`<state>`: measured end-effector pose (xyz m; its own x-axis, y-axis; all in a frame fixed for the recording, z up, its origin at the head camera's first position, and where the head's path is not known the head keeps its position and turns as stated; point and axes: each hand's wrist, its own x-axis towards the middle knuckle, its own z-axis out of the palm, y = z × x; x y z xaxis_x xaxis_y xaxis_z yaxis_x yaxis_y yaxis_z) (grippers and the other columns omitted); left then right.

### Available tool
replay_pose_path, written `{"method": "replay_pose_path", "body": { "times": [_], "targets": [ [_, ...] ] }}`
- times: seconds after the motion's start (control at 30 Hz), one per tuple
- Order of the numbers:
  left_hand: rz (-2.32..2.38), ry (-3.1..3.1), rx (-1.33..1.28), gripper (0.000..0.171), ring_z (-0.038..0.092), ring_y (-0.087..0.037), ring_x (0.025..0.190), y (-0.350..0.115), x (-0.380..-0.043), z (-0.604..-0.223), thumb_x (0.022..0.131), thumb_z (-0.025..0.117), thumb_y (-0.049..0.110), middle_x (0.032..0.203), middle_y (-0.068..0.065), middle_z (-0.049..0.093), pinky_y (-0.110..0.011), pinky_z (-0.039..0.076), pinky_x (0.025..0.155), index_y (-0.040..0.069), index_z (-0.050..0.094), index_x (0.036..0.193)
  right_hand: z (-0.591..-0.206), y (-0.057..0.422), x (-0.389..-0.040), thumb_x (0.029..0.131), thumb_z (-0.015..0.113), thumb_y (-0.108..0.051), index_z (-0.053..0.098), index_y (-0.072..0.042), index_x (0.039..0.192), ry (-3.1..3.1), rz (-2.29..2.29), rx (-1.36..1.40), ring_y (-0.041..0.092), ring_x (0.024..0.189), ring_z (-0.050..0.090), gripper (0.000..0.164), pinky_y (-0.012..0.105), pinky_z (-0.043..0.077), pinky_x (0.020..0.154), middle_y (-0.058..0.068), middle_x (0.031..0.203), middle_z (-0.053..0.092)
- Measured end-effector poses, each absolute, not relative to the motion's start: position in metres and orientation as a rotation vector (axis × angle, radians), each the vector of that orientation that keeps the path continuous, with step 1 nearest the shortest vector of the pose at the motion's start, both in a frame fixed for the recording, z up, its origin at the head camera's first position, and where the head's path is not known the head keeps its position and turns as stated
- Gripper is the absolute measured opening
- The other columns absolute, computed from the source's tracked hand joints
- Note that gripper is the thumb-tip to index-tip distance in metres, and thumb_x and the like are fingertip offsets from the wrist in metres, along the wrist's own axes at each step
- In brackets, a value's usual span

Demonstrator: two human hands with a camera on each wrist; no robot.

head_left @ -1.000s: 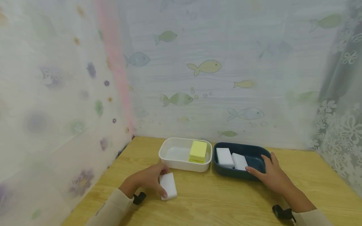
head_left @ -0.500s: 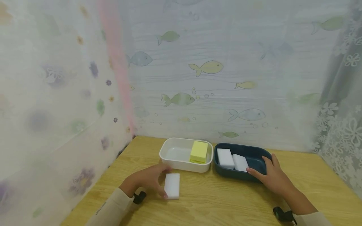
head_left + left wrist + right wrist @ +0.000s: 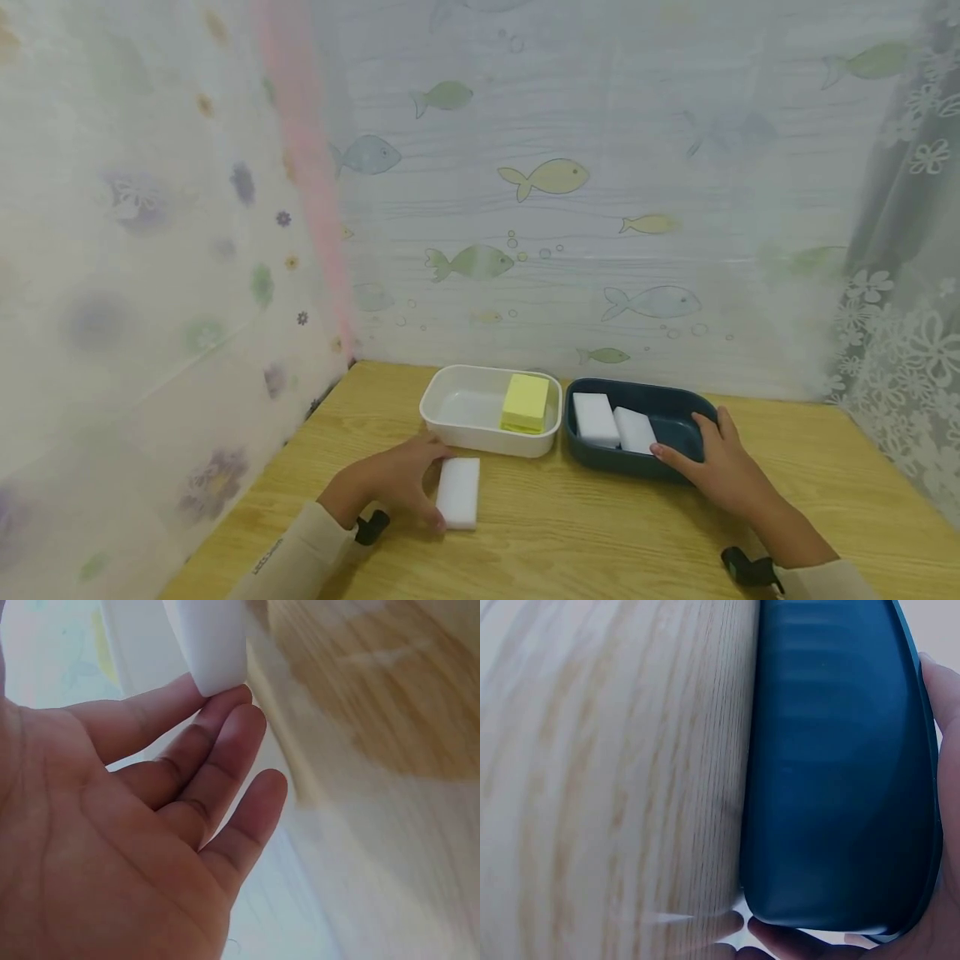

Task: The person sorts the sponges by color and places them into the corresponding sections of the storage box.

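Observation:
In the head view my left hand (image 3: 401, 479) holds a white sponge block (image 3: 459, 493) between thumb and fingers at its left side, in front of the white container. The left wrist view has a fingertip against the end of the white block (image 3: 214, 652); the other fingers are loosely bent, and the thumb's contact is out of sight there. My right hand (image 3: 723, 462) grips the right end of a dark blue container (image 3: 622, 459), thumb over the near rim. Two white sponge blocks (image 3: 597, 418) lie in its left part. The right wrist view shows the container wall (image 3: 840, 772) beside the fingers.
Left of the blue container stands a white container (image 3: 487, 437), with stacked yellow sponge blocks (image 3: 525, 402) at its right end. Both rest on a wood-grain table (image 3: 570, 542). Behind them hangs a fish-print curtain (image 3: 555, 275); a flowered curtain (image 3: 150, 333) borders the left side.
The white block by my left hand has turned and shifted slightly right, uncovering more of its left edge from the thumb. My right hand stays on the blue container.

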<state>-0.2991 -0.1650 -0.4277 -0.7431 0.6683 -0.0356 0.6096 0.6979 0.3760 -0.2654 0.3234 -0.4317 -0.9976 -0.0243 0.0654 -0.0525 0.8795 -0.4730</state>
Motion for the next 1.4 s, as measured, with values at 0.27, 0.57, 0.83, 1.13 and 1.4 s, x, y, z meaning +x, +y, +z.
{"method": "replay_pose_path", "body": {
  "times": [0.27,0.57,0.83,1.13,1.4],
  "targets": [
    [0.558,2.787,1.150,0.091,0.051,-0.017,0.109,-0.153,-0.296,-0.414,0.060,0.078,0.067,0.119,0.005,0.050,-0.035,0.045,0.093,0.016,0.050,0.131,-0.432,0.322,-0.267,0.083,0.044,-0.075,0.006,0.006,0.150,-2.989,0.768,0.064,0.062,0.126,0.023,0.112,0.071,0.035,0.085,0.034,0.150,-0.021],
    [0.569,2.816,1.241,0.093,0.052,-0.017,0.108,-0.138,-0.296,-0.401,0.062,0.074,0.071,0.115,0.008,0.050,-0.033,0.045,0.092,0.017,0.051,0.133,-0.434,0.323,-0.268,0.083,0.045,-0.075,0.008,0.006,0.149,-2.987,0.768,0.066,0.063,0.126,0.023,0.111,0.072,0.035,0.084,0.034,0.150,-0.020],
    [0.508,2.878,1.270,0.088,0.050,-0.014,0.108,-0.118,-0.303,-0.387,0.062,0.070,0.074,0.116,0.011,0.050,-0.032,0.044,0.090,0.021,0.052,0.130,-0.433,0.323,-0.267,0.084,0.044,-0.075,0.007,0.007,0.149,-2.991,0.763,0.062,0.063,0.125,0.023,0.111,0.072,0.035,0.084,0.034,0.149,-0.021],
    [0.525,2.869,1.392,0.086,0.051,-0.012,0.106,-0.098,-0.310,-0.376,0.064,0.070,0.073,0.116,0.009,0.051,-0.029,0.046,0.087,0.018,0.054,0.127,-0.434,0.324,-0.267,0.083,0.044,-0.075,0.008,0.007,0.149,-2.984,0.756,0.062,0.063,0.125,0.023,0.112,0.071,0.035,0.084,0.035,0.149,-0.020],
    [0.511,2.893,1.351,0.089,0.049,-0.006,0.103,-0.080,-0.315,-0.364,0.064,0.068,0.075,0.114,0.009,0.052,-0.027,0.046,0.085,0.017,0.053,0.129,-0.434,0.323,-0.268,0.083,0.044,-0.075,0.008,0.008,0.149,-2.983,0.758,0.063,0.063,0.126,0.023,0.112,0.072,0.035,0.084,0.034,0.149,-0.021]
  ]
}}
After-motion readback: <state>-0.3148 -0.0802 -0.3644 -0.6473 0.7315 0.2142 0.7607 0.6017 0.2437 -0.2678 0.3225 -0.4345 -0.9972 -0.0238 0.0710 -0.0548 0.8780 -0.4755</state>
